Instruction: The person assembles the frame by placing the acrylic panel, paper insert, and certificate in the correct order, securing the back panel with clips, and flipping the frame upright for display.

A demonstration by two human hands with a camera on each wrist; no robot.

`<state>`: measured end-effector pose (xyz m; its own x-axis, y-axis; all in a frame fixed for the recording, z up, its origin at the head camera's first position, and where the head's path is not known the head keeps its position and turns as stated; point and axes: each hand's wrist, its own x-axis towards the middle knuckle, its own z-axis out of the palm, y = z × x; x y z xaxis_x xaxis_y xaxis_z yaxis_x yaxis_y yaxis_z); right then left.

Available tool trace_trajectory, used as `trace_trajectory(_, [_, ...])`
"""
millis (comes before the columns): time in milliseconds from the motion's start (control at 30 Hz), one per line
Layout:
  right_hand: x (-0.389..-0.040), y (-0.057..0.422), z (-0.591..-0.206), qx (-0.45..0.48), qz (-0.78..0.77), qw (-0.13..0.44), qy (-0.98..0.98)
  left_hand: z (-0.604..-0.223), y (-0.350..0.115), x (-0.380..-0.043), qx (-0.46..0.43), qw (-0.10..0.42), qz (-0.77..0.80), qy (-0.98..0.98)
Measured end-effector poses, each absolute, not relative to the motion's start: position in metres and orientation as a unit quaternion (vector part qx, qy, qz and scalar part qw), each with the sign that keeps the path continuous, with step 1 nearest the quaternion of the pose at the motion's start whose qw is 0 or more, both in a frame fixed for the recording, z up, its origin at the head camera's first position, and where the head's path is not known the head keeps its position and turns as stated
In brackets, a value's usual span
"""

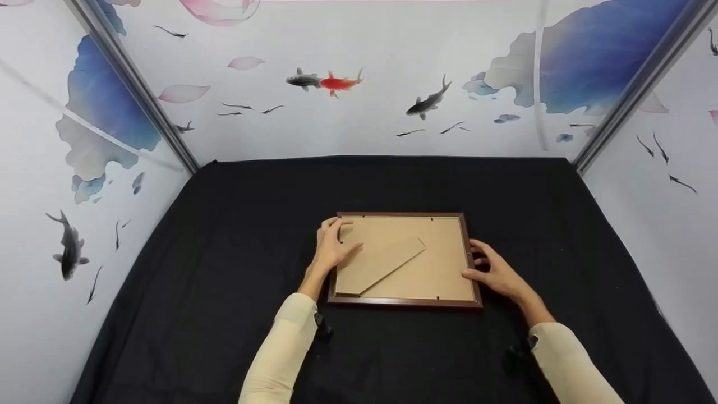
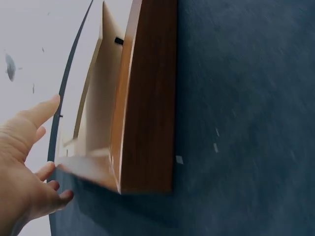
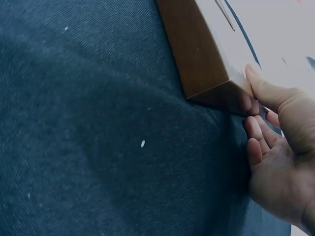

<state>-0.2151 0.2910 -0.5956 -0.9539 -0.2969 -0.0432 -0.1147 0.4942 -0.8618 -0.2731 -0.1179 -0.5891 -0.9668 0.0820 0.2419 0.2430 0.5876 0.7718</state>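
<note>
A brown wooden picture frame [image 1: 404, 302] lies face down on the black cloth, its tan backing board [image 1: 446, 266] facing up. A flat easel stand [image 1: 381, 264] slants across that board. My left hand [image 1: 331, 247] is at the left side, thumb and fingers spread beside the upper left edge. In the left wrist view its fingers look loose and do not close on the rim; whether a fingertip touches is unclear. On the right side, my right hand [image 1: 499, 275] grips the edge, thumb on top and fingers against the outer side, partly hidden by the frame.
Black cloth [image 1: 235, 241] covers the table around the frame. White panels [image 1: 370, 129] printed with fish and lotus leaves stand at the back and both sides, with metal posts [image 1: 140, 90] at the corners. Small white specks [image 3: 142, 143] lie on the cloth.
</note>
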Motion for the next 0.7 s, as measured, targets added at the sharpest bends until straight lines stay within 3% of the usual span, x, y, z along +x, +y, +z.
trace_trajectory(333, [-0.197, 0.277, -0.561, -0.136, -0.491, 0.084, 0.856, -0.586, -0.086, -0.285, -0.026, 0.084, -0.338, -0.937])
trace_trajectory(700, [-0.198, 0.277, -0.565, -0.148, -0.498, 0.071, 0.852, -0.585, -0.072, -0.288, -0.011, 0.046, -0.28, -0.959])
